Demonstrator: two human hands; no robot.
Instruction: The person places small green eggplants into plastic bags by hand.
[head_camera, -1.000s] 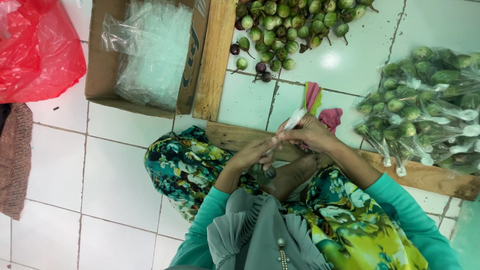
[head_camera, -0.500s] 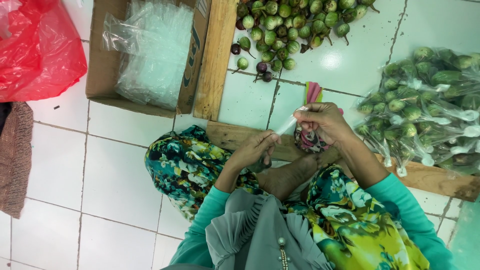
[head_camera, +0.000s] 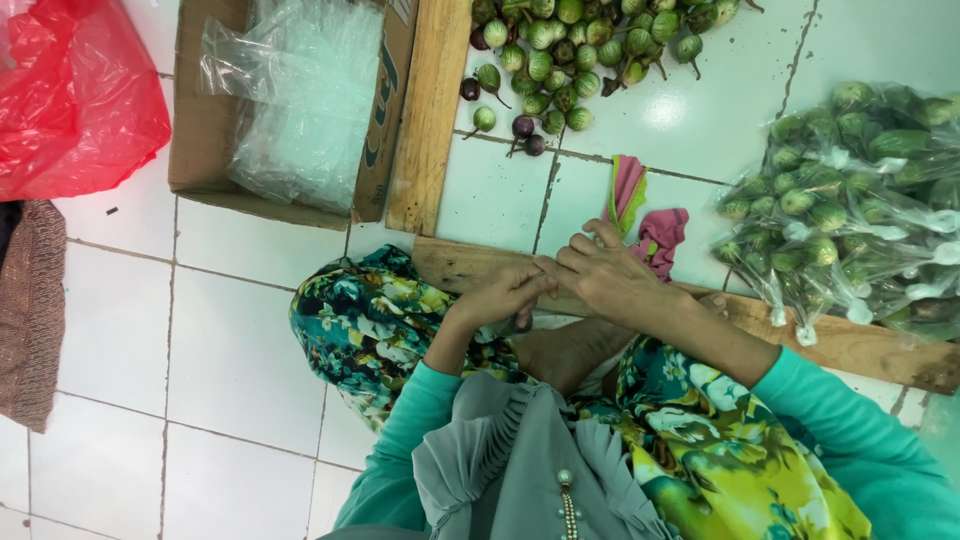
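Left hand (head_camera: 505, 293) and right hand (head_camera: 600, 275) meet over a rough wooden plank (head_camera: 850, 345), fingers loosely curled, grasping nothing visible, beside a crumpled pink cloth (head_camera: 660, 235) and glossy bagged round eggplants (head_camera: 850, 210).

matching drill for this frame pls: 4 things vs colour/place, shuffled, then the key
1. plastic sheet
2. cardboard box
3. loose eggplants
4. bagged eggplants

a. right side, in clear bags
b. red, top left corner
c. top centre, bare on the tiled floor
d. holds clear plastic bags

Pairs: 1-b, 2-d, 3-c, 4-a
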